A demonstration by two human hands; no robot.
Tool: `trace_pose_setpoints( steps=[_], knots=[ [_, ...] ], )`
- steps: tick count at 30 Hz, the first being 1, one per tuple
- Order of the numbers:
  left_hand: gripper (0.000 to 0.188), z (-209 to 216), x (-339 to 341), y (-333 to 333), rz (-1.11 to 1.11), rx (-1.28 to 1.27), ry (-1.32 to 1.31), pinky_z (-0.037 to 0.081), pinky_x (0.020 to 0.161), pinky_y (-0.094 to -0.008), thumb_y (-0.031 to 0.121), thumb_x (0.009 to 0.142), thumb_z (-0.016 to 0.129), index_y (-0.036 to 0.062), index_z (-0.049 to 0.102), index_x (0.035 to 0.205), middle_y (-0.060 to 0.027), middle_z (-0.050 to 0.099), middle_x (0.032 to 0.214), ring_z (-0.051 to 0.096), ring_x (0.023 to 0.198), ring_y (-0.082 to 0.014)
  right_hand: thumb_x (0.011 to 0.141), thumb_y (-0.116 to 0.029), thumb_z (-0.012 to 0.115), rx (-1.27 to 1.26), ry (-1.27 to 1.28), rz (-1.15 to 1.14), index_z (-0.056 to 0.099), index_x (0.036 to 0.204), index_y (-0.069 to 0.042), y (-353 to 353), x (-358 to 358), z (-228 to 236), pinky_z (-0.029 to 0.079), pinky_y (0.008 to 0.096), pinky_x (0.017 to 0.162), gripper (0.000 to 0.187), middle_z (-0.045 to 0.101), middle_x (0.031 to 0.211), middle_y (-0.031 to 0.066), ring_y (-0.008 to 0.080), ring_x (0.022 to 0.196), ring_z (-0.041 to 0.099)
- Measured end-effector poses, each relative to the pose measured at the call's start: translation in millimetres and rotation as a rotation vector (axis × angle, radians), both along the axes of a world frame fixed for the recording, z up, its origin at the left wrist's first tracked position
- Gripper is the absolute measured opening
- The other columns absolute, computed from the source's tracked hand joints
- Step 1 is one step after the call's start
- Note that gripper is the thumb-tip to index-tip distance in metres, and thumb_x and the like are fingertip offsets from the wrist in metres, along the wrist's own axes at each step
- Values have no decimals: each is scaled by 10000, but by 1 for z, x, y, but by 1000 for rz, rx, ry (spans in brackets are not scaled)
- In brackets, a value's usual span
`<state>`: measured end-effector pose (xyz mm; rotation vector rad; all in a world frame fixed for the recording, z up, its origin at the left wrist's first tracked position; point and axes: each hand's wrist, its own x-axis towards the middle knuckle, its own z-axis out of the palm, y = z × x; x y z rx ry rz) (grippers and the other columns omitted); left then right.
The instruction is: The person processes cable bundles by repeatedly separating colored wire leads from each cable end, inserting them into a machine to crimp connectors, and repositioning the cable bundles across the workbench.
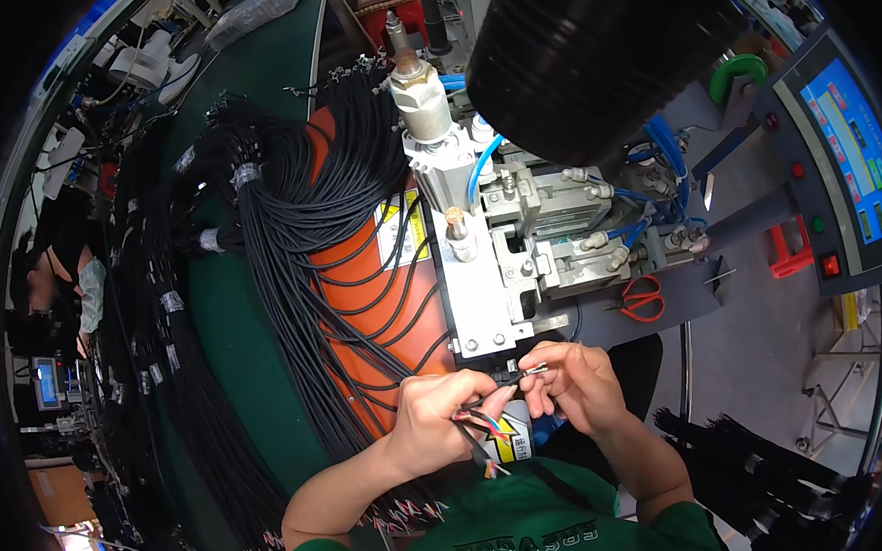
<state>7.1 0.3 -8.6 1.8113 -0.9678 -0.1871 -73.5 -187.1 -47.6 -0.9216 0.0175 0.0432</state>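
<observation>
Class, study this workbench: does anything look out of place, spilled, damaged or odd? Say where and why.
Nothing looks clearly spilled or damaged. Mildly odd: red-handled scissors lie loose on the grey surface right of the machine, while neither the left hand nor the right hand is using them.

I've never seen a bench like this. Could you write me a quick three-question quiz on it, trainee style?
1. True or false: the right hand is holding the scissors.
2. The left hand holds: A) a cup; B) a black cable; C) a hammer.
3. Fill in: seen from the worker, the screen stands to the ____ of the machine.

Key: 1. False, they lie apart from it. 2. B. 3. Right.
</observation>
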Motion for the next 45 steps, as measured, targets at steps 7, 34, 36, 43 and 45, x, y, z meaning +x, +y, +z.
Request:
trace_pose_setpoints(
  steps=[7,34,36,43,45],
  knots=[
    [117,-3,5,-1,-135,-31,164,475,490,-273,56,807,731,-19,647,837,-81,636,663,628,561,-148,878,22,630,-79,-58,84,628,1020,28,-1,4,-3,478,207,590,142,600,926,92,114,737,623],
    [139,5,-3,-5,-190,171,15,468,523,-388,50,690,669,28,558,769,-102,575,683,590,585,-306,891,14,605,-280,89,164,679,1023,48,-16,7,19,472,202,564,155,635,941,98,113,694,628],
    [143,6,-2,-5,-207,175,7,466,517,-388,58,690,672,28,558,771,-100,574,677,591,584,-307,886,18,608,-320,74,179,681,1022,43,-18,9,21,468,199,553,157,636,939,95,108,688,626],
    [165,2,9,-3,-359,164,-33,433,471,-356,107,681,690,74,548,757,-47,554,647,570,544,-257,865,15,641,-238,118,355,691,1007,30,-29,14,16,453,190,522,151,645,910,81,91,666,617],
    [160,5,13,-2,-392,176,-22,430,468,-359,113,684,688,76,552,759,-44,556,645,570,542,-256,866,15,639,-263,102,380,691,1014,31,-32,15,17,454,189,520,157,646,909,79,90,661,615]
  ],
)
